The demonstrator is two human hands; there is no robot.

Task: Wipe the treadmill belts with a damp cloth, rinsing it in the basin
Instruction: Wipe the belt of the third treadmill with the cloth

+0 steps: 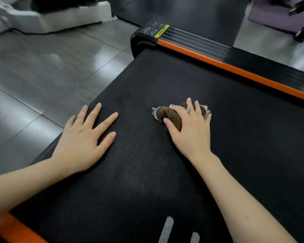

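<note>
Here the fingers [191, 106] of the right hand [189, 130] curl over a bunched brown cloth [168, 114], clamping it against the black treadmill belt [165, 172] near its middle. The left hand [84, 137] lies flat on the belt near its left edge, fingers spread and holding nothing. An orange side rail [235, 68] borders the belt's far side, and grey floor tiles [42, 76] lie to the left.
</note>
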